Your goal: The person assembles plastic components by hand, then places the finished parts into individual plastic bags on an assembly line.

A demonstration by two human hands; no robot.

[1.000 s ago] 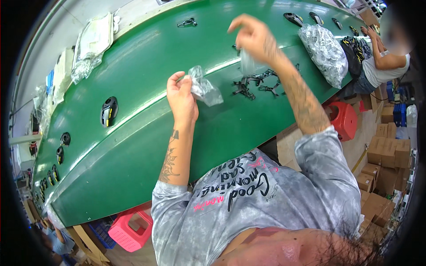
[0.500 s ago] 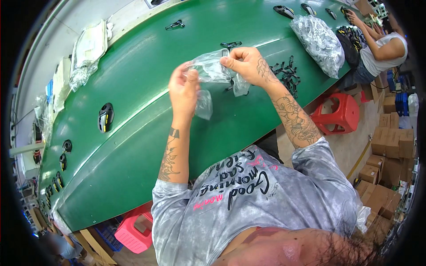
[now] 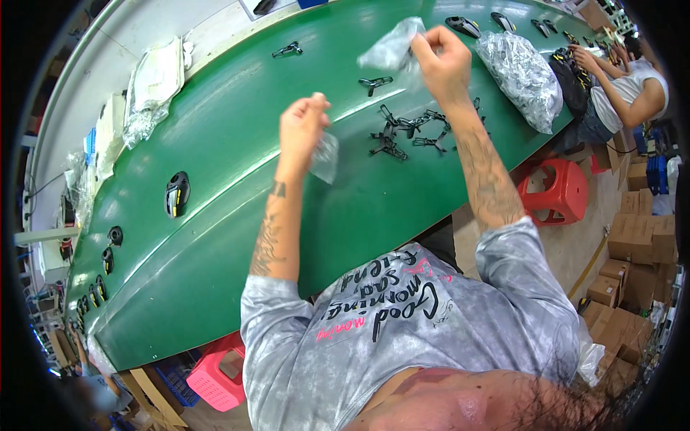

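Note:
My left hand (image 3: 305, 128) is raised above the table with its fingers pinched together. A small clear plastic bag (image 3: 326, 159) hangs from it, beside the wrist. Farther out and to the right, my right hand (image 3: 444, 63) grips a crumpled clear plastic bag (image 3: 392, 49), which trails off to the left of the fingers. Whether that bag has anything inside cannot be made out. Below this hand lies a loose cluster of black forked plastic parts (image 3: 410, 126). One similar black part (image 3: 375, 83) lies between the two hands, and another black part (image 3: 288, 49) rests farther back.
A long green table (image 3: 237, 215) carries a big sack of clear bags (image 3: 519, 80) at right. A black-and-yellow shell-shaped piece (image 3: 177, 194) sits at left, with several more toward both ends. Red stools (image 3: 553, 191) and cardboard boxes (image 3: 640, 237) stand beyond. A co-worker (image 3: 629, 93) works at far right.
My hands have moved apart from the clear bag stretched between them. The right hand has gone up and to the right with a bag, uncovering the black parts; the left has stayed nearly in place.

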